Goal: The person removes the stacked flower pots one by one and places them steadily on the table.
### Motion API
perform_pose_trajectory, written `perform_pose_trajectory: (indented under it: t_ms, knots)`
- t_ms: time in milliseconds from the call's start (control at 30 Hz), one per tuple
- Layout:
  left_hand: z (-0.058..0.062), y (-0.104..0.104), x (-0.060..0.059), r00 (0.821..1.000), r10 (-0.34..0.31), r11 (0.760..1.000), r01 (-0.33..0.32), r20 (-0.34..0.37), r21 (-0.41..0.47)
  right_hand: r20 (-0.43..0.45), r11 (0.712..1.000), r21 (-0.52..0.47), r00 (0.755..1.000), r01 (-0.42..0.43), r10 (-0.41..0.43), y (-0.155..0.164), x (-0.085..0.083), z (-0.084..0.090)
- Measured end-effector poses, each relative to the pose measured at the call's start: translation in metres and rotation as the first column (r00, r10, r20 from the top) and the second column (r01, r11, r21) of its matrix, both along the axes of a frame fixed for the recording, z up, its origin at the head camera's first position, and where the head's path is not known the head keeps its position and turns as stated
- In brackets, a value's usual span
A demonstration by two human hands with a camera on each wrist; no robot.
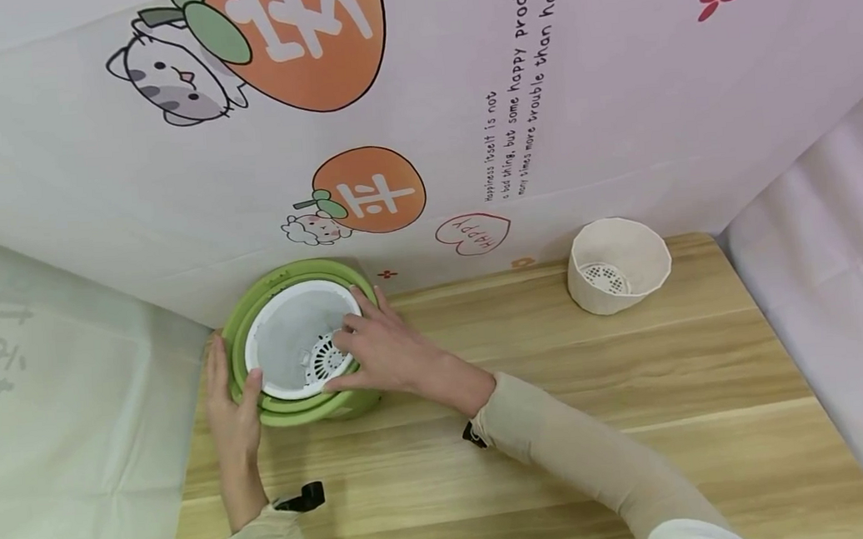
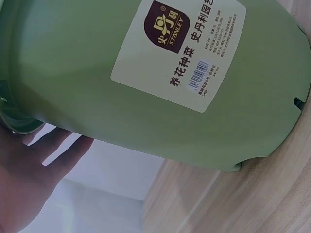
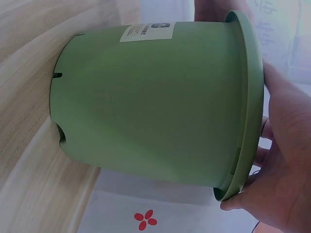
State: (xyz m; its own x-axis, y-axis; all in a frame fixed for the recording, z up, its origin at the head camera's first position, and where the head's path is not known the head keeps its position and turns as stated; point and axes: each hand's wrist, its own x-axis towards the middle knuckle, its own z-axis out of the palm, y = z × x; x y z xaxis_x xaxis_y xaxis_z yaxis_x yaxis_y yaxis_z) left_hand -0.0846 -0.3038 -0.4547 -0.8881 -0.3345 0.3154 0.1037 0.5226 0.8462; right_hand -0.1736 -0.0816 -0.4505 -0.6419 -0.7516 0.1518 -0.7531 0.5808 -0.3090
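Small print on pot label [image 2: 181,52] too tiny to read.

The head camera looks steeply down on the wooden table's [image 1: 560,394] far-left corner, while both wrist cameras press close against opposite sides of the same round green plastic pot [image 1: 298,400].

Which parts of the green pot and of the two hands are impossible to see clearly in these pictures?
- Head view: the green pot interior is hidden by the white insert.
- Head view: right hand fingertips reach inside the insert; its grip is unclear.
- Left wrist view: the small print on the label is too small; left hand is cut off by the edge.
- Right wrist view: the pot's opening faces away.
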Motion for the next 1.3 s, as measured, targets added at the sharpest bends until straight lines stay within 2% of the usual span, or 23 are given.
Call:
perform_pose_trajectory:
  t_ms: [100,300,400,600,767,1000,1300]
  knots:
    - [-0.006,-0.004,-0.001,1.000,0.006,1.000,-0.006,0.000,0.001,0.004,1.000,-0.017,1.000,0.003,-0.003,-0.001,0.001,0.001]
    - [-0.030,-0.022,-0.007,1.000,0.014,1.000,-0.014,-0.006,-0.020,-0.025,0.999,-0.042,1.000,0.006,-0.007,-0.002,0.001,-0.001]
    - [-0.035,-0.027,-0.008,1.000,0.010,0.999,-0.010,-0.006,-0.031,-0.058,0.997,-0.076,0.998,0.005,-0.010,-0.002,0.001,-0.004]
    - [-0.038,-0.030,-0.006,1.000,0.014,1.000,-0.014,0.001,-0.025,-0.117,0.990,-0.135,0.993,-0.029,0.013,-0.003,0.000,-0.009]
    - [-0.041,-0.030,-0.007,0.999,0.007,1.000,-0.008,-0.034,-0.017,-0.097,0.978,-0.206,0.995,-0.046,0.026,-0.002,-0.002,-0.010]
    - [-0.044,-0.030,-0.011,0.995,-0.011,0.999,0.007,-0.102,-0.035,-0.096,0.911,-0.404,0.994,-0.078,0.042,-0.002,-0.005,-0.006]
    - [-0.041,-0.027,-0.009,0.997,-0.010,1.000,0.010,-0.081,-0.002,-0.022,0.874,-0.484,0.999,-0.031,0.023,0.001,-0.001,-0.001]
